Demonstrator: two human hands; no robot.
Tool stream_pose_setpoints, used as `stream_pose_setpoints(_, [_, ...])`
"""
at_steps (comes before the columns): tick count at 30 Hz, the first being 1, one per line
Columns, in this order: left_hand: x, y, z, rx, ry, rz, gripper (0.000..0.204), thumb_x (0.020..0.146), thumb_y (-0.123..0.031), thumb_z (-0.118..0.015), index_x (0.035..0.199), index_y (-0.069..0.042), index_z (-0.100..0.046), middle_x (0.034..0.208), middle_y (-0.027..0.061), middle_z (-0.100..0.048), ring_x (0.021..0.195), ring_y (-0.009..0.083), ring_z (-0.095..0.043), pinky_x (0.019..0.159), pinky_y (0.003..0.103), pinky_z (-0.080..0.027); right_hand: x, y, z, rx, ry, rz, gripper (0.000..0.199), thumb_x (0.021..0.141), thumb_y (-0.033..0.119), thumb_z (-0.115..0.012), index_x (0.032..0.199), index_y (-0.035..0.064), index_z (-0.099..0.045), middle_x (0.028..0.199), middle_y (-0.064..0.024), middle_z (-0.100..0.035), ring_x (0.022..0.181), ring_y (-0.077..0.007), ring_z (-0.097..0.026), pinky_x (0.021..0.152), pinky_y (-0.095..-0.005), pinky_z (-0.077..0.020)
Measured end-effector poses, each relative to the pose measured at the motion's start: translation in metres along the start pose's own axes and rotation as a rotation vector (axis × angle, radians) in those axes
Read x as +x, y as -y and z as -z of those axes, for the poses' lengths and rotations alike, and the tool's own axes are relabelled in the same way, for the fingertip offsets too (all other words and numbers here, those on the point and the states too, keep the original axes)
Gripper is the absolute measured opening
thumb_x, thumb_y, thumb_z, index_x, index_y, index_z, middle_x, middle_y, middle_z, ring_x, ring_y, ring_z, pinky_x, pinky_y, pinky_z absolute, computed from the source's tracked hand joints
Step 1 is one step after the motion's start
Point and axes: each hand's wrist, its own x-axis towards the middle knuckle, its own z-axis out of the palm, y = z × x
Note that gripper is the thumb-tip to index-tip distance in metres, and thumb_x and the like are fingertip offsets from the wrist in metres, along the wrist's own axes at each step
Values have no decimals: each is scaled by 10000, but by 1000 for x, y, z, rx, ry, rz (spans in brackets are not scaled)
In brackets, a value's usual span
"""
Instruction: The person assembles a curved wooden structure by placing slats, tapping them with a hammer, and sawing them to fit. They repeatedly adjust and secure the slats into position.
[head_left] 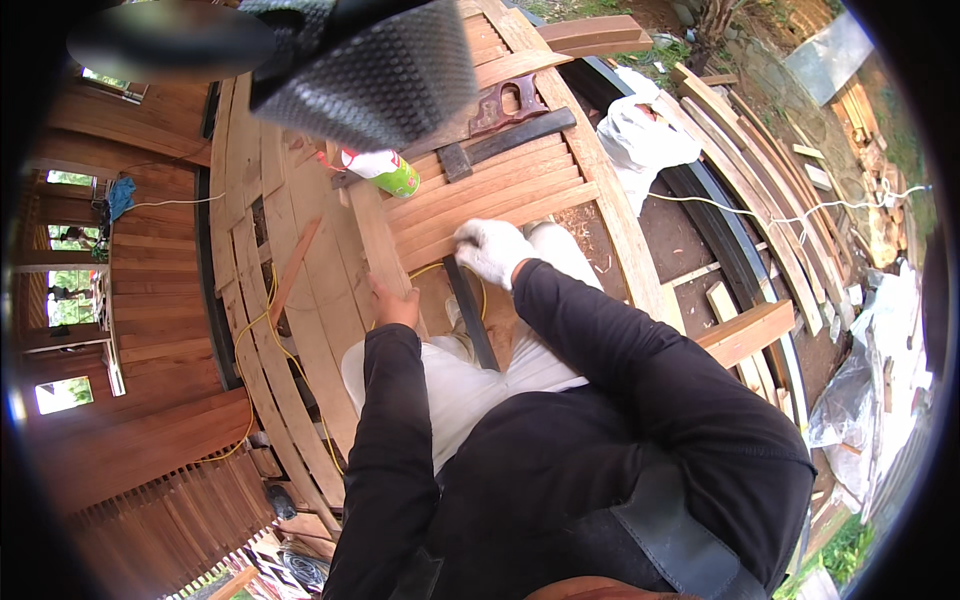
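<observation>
A wooden louvered panel (490, 190) with a row of slats lies in front of me, its near part by my knees. My bare left hand (397, 303) is closed around the near end of the panel's left side board (372, 232). In a white glove, my right hand (490, 252) is at the lowest slats, its fingers curled together. Whatever it may pinch is hidden. Farther up the panel rest a hammer (522, 136) with a black handle and a handsaw (508, 104) with a brown wooden handle. A green and white can (392, 176) lies at the panel's left edge.
Planks (310, 260) spread to the left, with a yellow cord (285, 345) across them. A white plastic bag (645, 135) sits right of the panel beside a black beam (715, 215). Long boards (770, 215) are stacked farther right. A dark textured object blocks the top.
</observation>
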Motion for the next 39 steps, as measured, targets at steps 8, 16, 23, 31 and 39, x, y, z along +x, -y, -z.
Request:
stream_pose_setpoints(8, [0, 3, -8, 98, -42, -20, 1196, 859, -365, -783, 1674, -23, 22, 1562, 335, -382, 1264, 506, -594, 1053, 570, -507, 122, -51, 121, -953, -176, 407, 346, 853, 146, -667, 1191, 80, -700, 1145, -144, -678, 1122, -333, -647, 986, -469, -510])
stream_pose_setpoints(16, [-12, -25, 13, 85, 70, 71, 1152, 890, -353, -767, 1674, -37, 16, 1467, 324, -450, 1200, 500, -628, 1014, 549, -531, 129, -25, 116, -1153, 75, 261, 305, 887, 122, -654, 1189, 110, -690, 1181, -148, -702, 1147, -338, -672, 983, -469, -542])
stream_pose_setpoints(23, [-14, -22, 14, 27, 40, 63, 1151, 881, -355, -769, 1678, -50, 4, 1474, 305, -458, 1209, 492, -626, 1022, 550, -528, 106, 16, 114, -998, 300, 70, 372, 845, 244, -686, 1173, 70, -705, 1158, -211, -743, 1085, -391, -720, 951, -486, -572])
stream_pose_setpoints(31, [-15, -30, 17, 44, -27, 28, 1130, 845, -325, -799, 1688, -97, -83, 1555, 243, -427, 1423, 434, -470, 1152, 604, -398, -5, 3, 146, -670, 188, -73, 431, 744, 361, -799, 1059, 74, -735, 998, -194, -743, 968, -385, -726, 849, -470, -561])
stream_pose_setpoints(39, [-23, -89, -21, 177, -136, -706, 929, 851, -241, -766, 1637, -65, -304, 1663, 135, -376, 1584, 331, -276, 1293, 575, -205, -119, -51, 210, -264, -267, -478, 651, 733, 250, -786, 1270, -89, -644, 1059, -232, -736, 1012, -324, -712, 927, -397, -545])
